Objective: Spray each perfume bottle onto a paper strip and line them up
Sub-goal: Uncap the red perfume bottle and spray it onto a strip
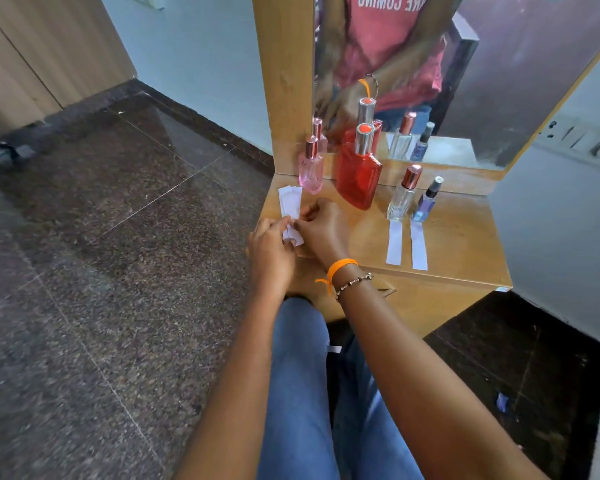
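Two strips laid out, two bottles left to test.

Four perfume bottles stand on the wooden shelf below the mirror: a pink bottle at the left, a large red bottle beside it, then a clear bottle and a small blue bottle to the right. One paper strip lies in front of the clear bottle and a second strip in front of the blue one, so that pair looks done. By the pink bottle lies a small stack of spare strips; its count cannot be read. The left hand and right hand both pinch a strip at that stack's near end, probably peeling one off for the red or pink bottle.
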`<state>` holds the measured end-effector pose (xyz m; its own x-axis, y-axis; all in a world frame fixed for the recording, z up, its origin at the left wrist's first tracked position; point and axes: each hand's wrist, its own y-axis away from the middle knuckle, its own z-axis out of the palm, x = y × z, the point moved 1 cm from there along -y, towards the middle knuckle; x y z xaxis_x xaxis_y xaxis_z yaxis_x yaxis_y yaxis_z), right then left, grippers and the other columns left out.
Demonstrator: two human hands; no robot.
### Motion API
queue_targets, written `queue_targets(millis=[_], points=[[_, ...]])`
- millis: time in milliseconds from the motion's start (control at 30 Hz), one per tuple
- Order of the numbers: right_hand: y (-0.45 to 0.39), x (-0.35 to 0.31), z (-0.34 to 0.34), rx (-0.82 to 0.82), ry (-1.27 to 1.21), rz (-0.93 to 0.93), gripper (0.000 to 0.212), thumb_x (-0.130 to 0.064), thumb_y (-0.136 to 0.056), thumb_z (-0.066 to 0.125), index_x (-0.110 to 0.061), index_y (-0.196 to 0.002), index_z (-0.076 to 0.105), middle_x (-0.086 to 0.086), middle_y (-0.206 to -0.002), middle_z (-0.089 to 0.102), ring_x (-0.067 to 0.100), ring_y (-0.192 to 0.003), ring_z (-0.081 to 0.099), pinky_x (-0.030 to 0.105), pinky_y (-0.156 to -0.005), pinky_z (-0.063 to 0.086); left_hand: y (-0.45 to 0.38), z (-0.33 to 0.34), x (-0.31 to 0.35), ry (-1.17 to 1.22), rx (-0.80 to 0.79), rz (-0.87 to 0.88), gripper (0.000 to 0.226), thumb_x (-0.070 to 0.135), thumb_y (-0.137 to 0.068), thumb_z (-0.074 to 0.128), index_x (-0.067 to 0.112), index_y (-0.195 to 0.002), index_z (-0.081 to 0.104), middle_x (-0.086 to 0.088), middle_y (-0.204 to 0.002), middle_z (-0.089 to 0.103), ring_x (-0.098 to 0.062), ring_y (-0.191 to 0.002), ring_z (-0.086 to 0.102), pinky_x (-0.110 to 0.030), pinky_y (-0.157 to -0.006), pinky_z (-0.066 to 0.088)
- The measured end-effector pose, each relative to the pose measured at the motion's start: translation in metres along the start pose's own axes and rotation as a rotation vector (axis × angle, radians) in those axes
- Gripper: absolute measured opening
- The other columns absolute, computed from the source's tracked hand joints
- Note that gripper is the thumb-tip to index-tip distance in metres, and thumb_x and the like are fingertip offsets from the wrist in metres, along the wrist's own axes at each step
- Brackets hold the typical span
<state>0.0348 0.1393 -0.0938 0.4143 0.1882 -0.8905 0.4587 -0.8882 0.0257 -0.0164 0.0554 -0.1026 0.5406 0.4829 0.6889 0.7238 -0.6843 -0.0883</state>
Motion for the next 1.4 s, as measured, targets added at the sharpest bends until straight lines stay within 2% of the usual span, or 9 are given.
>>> queue_targets(millis=[300,500,633,733,867,1100,1200,1333,1400], points=[[-0.005,-0.002,0.0,0.04,-0.034,0.115,0.01,-0.012,-0.071,0.075,-0.018,-0.073,0.067,0.007,-0.09,0.074,0.024,-0.089,0.067,0.036,-0.083,0.051,0.003,-0.001,0.0,-0.016,0.026,0.027,0.044,0.004,-0.087,0.054,0.01,-0.131,0.051,-0.012,-0.126,0.055,-0.034,-0.11,0.051,-0.045,-0.097,0.04],[-0.005,-0.005,-0.004,0.017,0.027,0.127,0.002,-0.014,-0.075,0.072,-0.014,-0.075,0.07,0.01,-0.089,0.073,0.025,-0.089,0.066,0.027,-0.069,0.043,0.008,-0.002,0.003,-0.067,0.032,0.038,0.043,0.003,-0.089,0.05,0.013,-0.131,0.052,-0.008,-0.125,0.055,-0.034,-0.112,0.047,-0.044,-0.095,0.039],[-0.003,-0.008,-0.009,0.022,0.028,0.108,0.007,-0.014,-0.079,0.067,-0.011,-0.073,0.067,0.012,-0.083,0.071,0.026,-0.082,0.064,0.025,-0.064,0.042,0.009,-0.002,0.006,-0.111,0.027,0.037,0.044,0.001,-0.089,0.045,0.014,-0.13,0.052,-0.008,-0.124,0.053,-0.034,-0.108,0.045,-0.042,-0.09,0.037],[0.004,-0.006,-0.021,0.065,0.041,0.067,0.007,-0.008,-0.08,0.064,-0.007,-0.074,0.066,0.005,-0.074,0.063,0.02,-0.073,0.055,0.02,-0.05,0.034,0.008,-0.002,0.007,-0.128,0.02,0.029,0.047,-0.001,-0.087,0.043,0.014,-0.131,0.052,-0.009,-0.125,0.052,-0.034,-0.108,0.045,-0.041,-0.089,0.037],[0.018,0.01,-0.04,0.149,0.032,0.033,0.003,-0.006,-0.078,0.067,-0.006,-0.081,0.065,0.004,-0.077,0.063,0.018,-0.075,0.057,0.023,-0.064,0.036,0.006,-0.003,0.006,-0.097,0.028,0.031,0.047,-0.003,-0.088,0.042,0.012,-0.133,0.05,-0.01,-0.125,0.052,-0.033,-0.11,0.045,-0.04,-0.093,0.037],[0.035,0.03,-0.054,0.222,0.28,-0.064,0.017,-0.01,-0.078,0.068,-0.008,-0.091,0.059,0.01,-0.091,0.065,0.029,-0.084,0.061,0.028,-0.065,0.037,0.015,0.0,0.02,-0.113,0.149,0.126,0.045,0.001,-0.089,0.042,0.017,-0.13,0.052,-0.007,-0.124,0.055,-0.03,-0.107,0.045,-0.038,-0.09,0.038],[0.035,0.017,-0.06,0.302,0.373,-0.196,0.026,-0.011,-0.077,0.071,-0.008,-0.096,0.054,0.012,-0.101,0.059,0.032,-0.089,0.056,0.029,-0.067,0.036,0.017,0.004,0.031,-0.04,0.148,0.17,0.044,-0.001,-0.088,0.042,0.014,-0.128,0.055,-0.009,-0.12,0.057,-0.031,-0.105,0.047,-0.036,-0.094,0.035],[0.02,-0.02,-0.075,0.465,0.371,-0.41,0.045,-0.006,-0.075,0.069,-0.004,-0.116,0.05,0.017,-0.119,0.051,0.035,-0.107,0.047,0.036,-0.09,0.038,0.016,0.008,0.039,0.023,0.117,0.213,0.043,-0.002,-0.088,0.042,0.014,-0.126,0.056,-0.008,-0.117,0.058,-0.029,-0.104,0.05,-0.034,-0.093,0.034],[0.0,-0.033,-0.079,0.477,0.414,-0.452,0.057,-0.001,-0.074,0.067,-0.003,-0.126,0.043,0.017,-0.124,0.048,0.034,-0.11,0.046,0.035,-0.093,0.035,0.017,0.008,0.043,0.057,0.104,0.212,0.044,-0.003,-0.088,0.041,0.015,-0.125,0.056,-0.008,-0.116,0.059,-0.027,-0.107,0.05,-0.03,-0.094,0.033]])
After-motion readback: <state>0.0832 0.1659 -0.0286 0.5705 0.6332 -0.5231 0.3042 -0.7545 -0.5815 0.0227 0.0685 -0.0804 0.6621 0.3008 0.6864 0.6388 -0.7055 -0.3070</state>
